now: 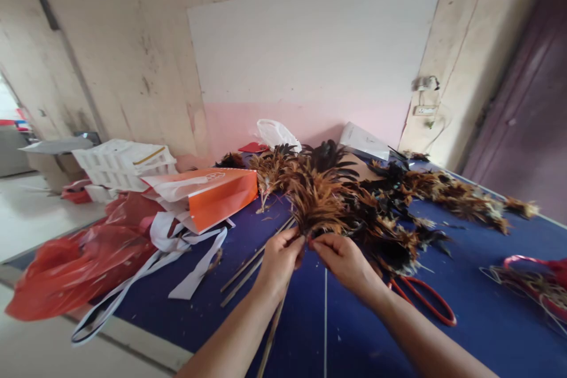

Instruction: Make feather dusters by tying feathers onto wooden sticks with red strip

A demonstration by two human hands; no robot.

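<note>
My left hand (280, 255) is closed around the base of a brown and black feather bundle (316, 201). A thin wooden stick (271, 333) runs below that hand toward me, apparently joined to the bundle. Close beside it, my right hand (346, 258) pinches at the foot of the feathers; what is between its fingertips is too small to make out. Two more sticks (245, 271) lie on the blue table (301, 319) left of my hands. Loose feathers (394, 236) are heaped on the right, and red scissor-like handles (427, 301) stick out beneath them.
An orange and white paper bag (224, 198), a red plastic bag (88, 266) and white strips (195, 274) lie on the left. Several feather bunches (465, 195) line the right side. Tangled string (538, 289) sits at the right edge. White crates (124, 162) stand beyond the table.
</note>
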